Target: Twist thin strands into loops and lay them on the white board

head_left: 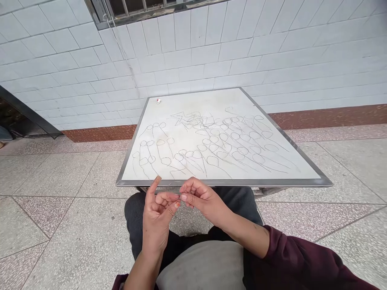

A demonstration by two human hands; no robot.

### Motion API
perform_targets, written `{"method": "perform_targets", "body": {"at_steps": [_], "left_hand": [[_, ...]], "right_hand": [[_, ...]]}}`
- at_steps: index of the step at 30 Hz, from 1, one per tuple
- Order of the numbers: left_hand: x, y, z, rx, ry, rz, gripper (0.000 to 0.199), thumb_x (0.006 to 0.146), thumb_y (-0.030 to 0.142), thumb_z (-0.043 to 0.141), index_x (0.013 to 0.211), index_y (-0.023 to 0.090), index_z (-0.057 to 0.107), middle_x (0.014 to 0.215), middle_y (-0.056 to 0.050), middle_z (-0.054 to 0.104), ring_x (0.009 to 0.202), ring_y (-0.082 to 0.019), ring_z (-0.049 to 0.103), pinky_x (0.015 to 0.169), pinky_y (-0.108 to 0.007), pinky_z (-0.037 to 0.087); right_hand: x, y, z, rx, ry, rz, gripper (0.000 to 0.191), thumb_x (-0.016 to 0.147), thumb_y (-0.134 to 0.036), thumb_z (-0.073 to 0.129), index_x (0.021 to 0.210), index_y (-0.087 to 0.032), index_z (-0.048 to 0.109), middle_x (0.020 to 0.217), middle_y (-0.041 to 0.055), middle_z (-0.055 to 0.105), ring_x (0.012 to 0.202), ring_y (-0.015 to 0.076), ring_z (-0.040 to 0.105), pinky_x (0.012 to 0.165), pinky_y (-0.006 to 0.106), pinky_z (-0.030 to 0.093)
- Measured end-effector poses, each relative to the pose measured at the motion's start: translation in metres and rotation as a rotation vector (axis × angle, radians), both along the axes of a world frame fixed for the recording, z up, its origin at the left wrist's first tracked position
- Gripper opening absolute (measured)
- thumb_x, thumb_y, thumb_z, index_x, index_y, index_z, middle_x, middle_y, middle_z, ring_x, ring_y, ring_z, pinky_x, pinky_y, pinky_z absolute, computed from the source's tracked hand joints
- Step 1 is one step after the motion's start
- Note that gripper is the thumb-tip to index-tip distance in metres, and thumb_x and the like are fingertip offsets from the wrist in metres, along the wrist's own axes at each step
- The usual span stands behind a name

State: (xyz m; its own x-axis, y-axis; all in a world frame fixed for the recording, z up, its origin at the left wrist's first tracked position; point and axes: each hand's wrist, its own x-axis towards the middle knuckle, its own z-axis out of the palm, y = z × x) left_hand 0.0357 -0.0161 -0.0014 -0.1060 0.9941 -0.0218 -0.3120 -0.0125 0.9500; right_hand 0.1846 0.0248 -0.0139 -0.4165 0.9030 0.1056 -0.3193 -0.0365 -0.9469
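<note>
My left hand (160, 213) and my right hand (201, 199) meet in front of the table's near edge, above my lap. Thumb and fingers of each are pinched together, fingertips touching or nearly so. The left index finger points up, apart from the pinch. Whatever lies between the fingertips is too thin to make out. Beyond them, a white table (187, 96) bears many thin dark wire-like strands. Several strands with a round loop at one end (222, 154) lie in rows at the right, others (147, 143) at the left. A tangled pile of strands (193, 119) lies toward the back.
A small white and red object (159, 101) sits at the table's back left corner. Grey metal trim (223, 183) edges the table. Behind stands a white tiled wall (205, 60) with a barred window (145, 6) and a hanging cord (123, 52). My knees are under the near edge.
</note>
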Motion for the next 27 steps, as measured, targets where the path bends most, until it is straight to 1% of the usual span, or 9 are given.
{"method": "perform_targets", "body": {"at_steps": [3, 6, 9, 12, 15, 19, 22, 27], "left_hand": [[0.0, -0.002, -0.001, -0.005, 0.02, 0.02, 0.069, 0.078, 0.016, 0.073, 0.138, 0.031, 0.042, 0.082, 0.004, 0.069, 0.076, -0.008, 0.062, 0.078, -0.02, 0.048], [-0.001, -0.004, -0.003, 0.019, 0.092, 0.044, 0.068, 0.078, 0.018, 0.073, 0.138, 0.031, 0.043, 0.081, 0.004, 0.069, 0.076, -0.009, 0.062, 0.076, -0.02, 0.049], [-0.002, -0.007, -0.006, 0.096, 0.218, 0.111, 0.07, 0.079, 0.02, 0.073, 0.14, 0.032, 0.04, 0.08, 0.004, 0.069, 0.079, -0.011, 0.065, 0.078, -0.024, 0.051], [-0.002, -0.009, -0.009, 0.211, 0.347, 0.209, 0.071, 0.081, 0.02, 0.071, 0.142, 0.031, 0.037, 0.081, 0.003, 0.07, 0.083, -0.014, 0.067, 0.082, -0.03, 0.052], [-0.001, -0.009, -0.011, 0.27, 0.405, 0.26, 0.07, 0.082, 0.019, 0.069, 0.142, 0.029, 0.036, 0.081, 0.002, 0.07, 0.083, -0.016, 0.067, 0.083, -0.034, 0.053], [-0.002, -0.008, -0.012, 0.253, 0.377, 0.274, 0.065, 0.083, 0.02, 0.068, 0.14, 0.029, 0.038, 0.082, 0.002, 0.069, 0.08, -0.015, 0.068, 0.082, -0.033, 0.054], [-0.001, -0.008, -0.012, 0.231, 0.357, 0.304, 0.063, 0.082, 0.021, 0.07, 0.138, 0.03, 0.042, 0.082, 0.002, 0.068, 0.08, -0.014, 0.067, 0.082, -0.032, 0.055], [-0.001, -0.007, -0.008, 0.159, 0.282, 0.302, 0.063, 0.08, 0.022, 0.072, 0.136, 0.029, 0.045, 0.081, 0.002, 0.067, 0.081, -0.014, 0.066, 0.081, -0.03, 0.054]], "right_hand": [[0.0, 0.0, -0.001, 0.018, -0.009, 0.025, 0.013, 0.086, -0.031, 0.066, 0.09, -0.022, 0.059, 0.075, -0.0046, 0.053, 0.062, 0.0073, 0.049, 0.06, 0.023, 0.04], [0.0, 0.0, 0.001, -0.007, -0.011, 0.05, 0.016, 0.084, -0.033, 0.068, 0.09, -0.021, 0.059, 0.075, -0.0047, 0.053, 0.061, 0.0069, 0.049, 0.059, 0.022, 0.04], [-0.001, -0.001, 0.003, -0.058, -0.008, 0.047, 0.022, 0.082, -0.036, 0.069, 0.092, -0.021, 0.057, 0.075, -0.0049, 0.053, 0.06, 0.0068, 0.048, 0.058, 0.022, 0.041], [-0.004, -0.004, 0.003, -0.052, -0.009, 0.032, 0.023, 0.082, -0.036, 0.068, 0.095, -0.022, 0.055, 0.076, -0.0043, 0.054, 0.06, 0.0076, 0.05, 0.058, 0.023, 0.044], [-0.006, -0.007, 0.001, 0.062, -0.105, -0.024, 0.015, 0.085, -0.032, 0.064, 0.094, -0.023, 0.056, 0.076, -0.0029, 0.056, 0.063, 0.0095, 0.053, 0.058, 0.023, 0.046], [-0.007, -0.01, 0.0, 0.307, -0.337, -0.186, 0.001, 0.086, -0.024, 0.062, 0.086, -0.023, 0.062, 0.078, 0.0, 0.06, 0.066, 0.0116, 0.055, 0.058, 0.025, 0.045], [-0.008, -0.011, 0.002, 0.439, -0.456, -0.264, 0.004, 0.085, -0.02, 0.062, 0.084, -0.024, 0.064, 0.077, 0.0008, 0.063, 0.067, 0.0132, 0.056, 0.059, 0.026, 0.045], [-0.009, -0.011, -0.002, 0.635, -0.473, -0.328, 0.011, 0.09, -0.019, 0.058, 0.086, -0.025, 0.066, 0.074, 0.0009, 0.068, 0.069, 0.0152, 0.059, 0.061, 0.028, 0.049]]}}
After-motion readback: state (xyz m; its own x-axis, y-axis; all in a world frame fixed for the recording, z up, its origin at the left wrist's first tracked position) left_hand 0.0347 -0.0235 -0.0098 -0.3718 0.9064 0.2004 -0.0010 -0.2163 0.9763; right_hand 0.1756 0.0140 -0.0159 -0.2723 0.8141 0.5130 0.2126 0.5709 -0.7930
